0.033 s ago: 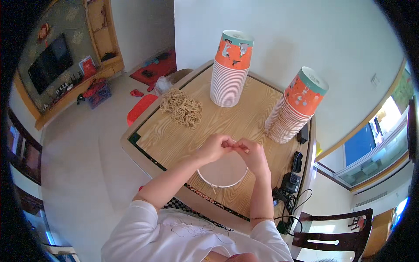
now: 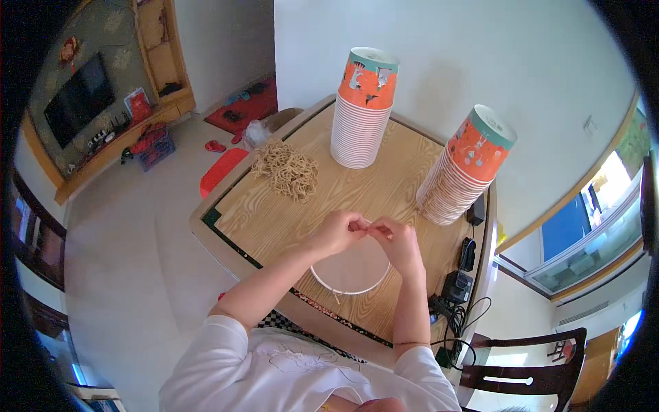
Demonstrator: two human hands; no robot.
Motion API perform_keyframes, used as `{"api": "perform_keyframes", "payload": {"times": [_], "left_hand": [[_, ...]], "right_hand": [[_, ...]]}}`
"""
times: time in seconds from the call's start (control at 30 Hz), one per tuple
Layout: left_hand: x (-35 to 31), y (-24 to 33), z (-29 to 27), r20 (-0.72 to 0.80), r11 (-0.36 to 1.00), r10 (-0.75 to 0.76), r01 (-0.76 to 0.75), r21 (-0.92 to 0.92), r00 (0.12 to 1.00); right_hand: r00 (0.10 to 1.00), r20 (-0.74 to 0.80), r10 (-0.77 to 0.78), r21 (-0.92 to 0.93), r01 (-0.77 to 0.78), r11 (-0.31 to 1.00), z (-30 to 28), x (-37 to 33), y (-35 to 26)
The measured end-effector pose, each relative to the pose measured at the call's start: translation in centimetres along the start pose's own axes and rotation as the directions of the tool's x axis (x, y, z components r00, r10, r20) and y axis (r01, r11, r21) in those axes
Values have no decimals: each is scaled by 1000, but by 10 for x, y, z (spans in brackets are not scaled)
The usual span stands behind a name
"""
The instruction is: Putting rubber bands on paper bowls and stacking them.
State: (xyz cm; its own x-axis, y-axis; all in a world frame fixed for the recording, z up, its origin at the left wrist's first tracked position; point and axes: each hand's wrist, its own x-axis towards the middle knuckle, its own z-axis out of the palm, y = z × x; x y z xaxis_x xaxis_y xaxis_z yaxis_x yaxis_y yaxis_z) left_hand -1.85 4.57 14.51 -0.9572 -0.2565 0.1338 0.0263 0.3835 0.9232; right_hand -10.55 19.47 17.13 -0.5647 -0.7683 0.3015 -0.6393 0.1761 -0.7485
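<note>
A round paper bucket with a white rim stands on the table in front of me, its mouth facing up. A short knotted bit of tan cord sticks out at its near rim. My left hand and my right hand meet over the far side of the bucket, fingertips pinched together. What lies between the fingertips is too small to make out, and the hands cover the bucket's far rim. Beyond my left hand lies a loose heap of tan cord.
Two tall stacks of upturned orange-and-green paper buckets, a back stack and a right stack, stand on the wooden table. Black adapters and cables lie along the right edge. A dark chair is at the lower right, a red stool at the left.
</note>
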Motion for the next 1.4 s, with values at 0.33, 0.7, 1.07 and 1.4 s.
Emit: {"api": "perform_keyframes", "payload": {"times": [0.33,0.7,1.07,1.4], "left_hand": [[-14,11,-7,-117,991,59,-44,126,991],[-19,21,-4,-92,968,162,-140,207,982],[-15,18,11,-77,965,66,-44,258,995],[-10,25,25,-124,939,49,-3,344,991]], "right_hand": [[864,-503,-9,-84,-38,996,-115,-11,-112],[618,-754,223,12,-326,945,-451,-233,242],[-232,-383,894,741,-655,147,-263,-557,390],[-360,-422,832,740,-667,86,-232,-606,389]]}}
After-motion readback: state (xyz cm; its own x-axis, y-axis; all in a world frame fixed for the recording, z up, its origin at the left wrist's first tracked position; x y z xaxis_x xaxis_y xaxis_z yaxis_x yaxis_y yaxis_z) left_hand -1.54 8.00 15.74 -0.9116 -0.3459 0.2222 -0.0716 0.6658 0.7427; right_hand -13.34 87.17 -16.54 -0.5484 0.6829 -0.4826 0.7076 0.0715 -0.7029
